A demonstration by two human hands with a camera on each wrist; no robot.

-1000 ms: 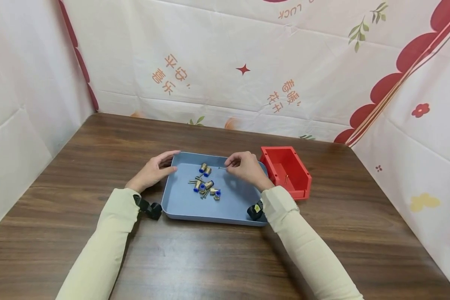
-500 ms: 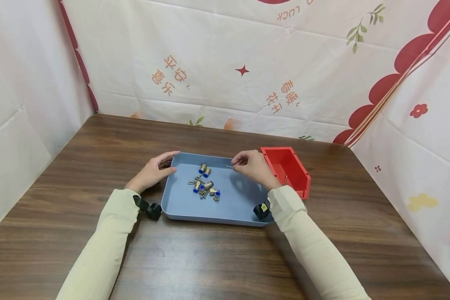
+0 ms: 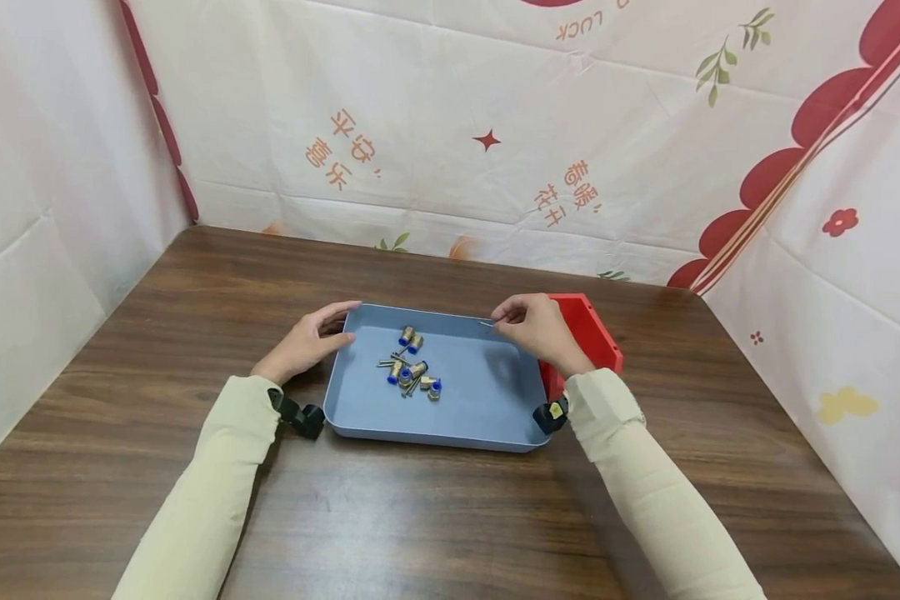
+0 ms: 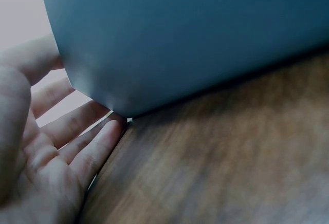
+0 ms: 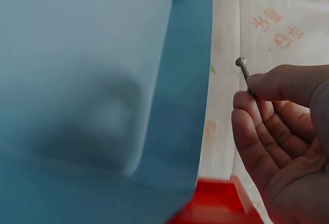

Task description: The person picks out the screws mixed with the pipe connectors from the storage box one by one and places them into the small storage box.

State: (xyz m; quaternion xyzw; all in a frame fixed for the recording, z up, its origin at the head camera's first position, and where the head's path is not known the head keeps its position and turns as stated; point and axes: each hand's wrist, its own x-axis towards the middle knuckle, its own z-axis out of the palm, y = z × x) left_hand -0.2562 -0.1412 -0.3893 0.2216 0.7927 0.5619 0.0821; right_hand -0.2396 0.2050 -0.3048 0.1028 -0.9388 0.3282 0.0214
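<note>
My right hand (image 3: 537, 328) pinches a small screw (image 5: 244, 70) between thumb and fingertips. Its head end sticks out past the thumb. That hand hovers over the back right corner of the blue tray (image 3: 487, 425), partly covering the red bin (image 3: 596, 333). At the tray's back left corner, my left hand (image 3: 303, 343) touches the outer wall with fairly straight fingers (image 4: 97, 149). In the tray's middle lie several brass fittings with blue ends (image 3: 417, 369), mixed with several loose screws (image 3: 390, 362).
The wooden table (image 3: 390, 517) runs around the tray and bin. A printed cloth (image 3: 435, 108) hangs behind the table and along its sides. Black wrist cameras (image 3: 303, 419) sit near the tray's front corners.
My right hand has moved right with the screw, from above the tray toward the red bin, covering more of the bin. The left hand and tray stay where they were.
</note>
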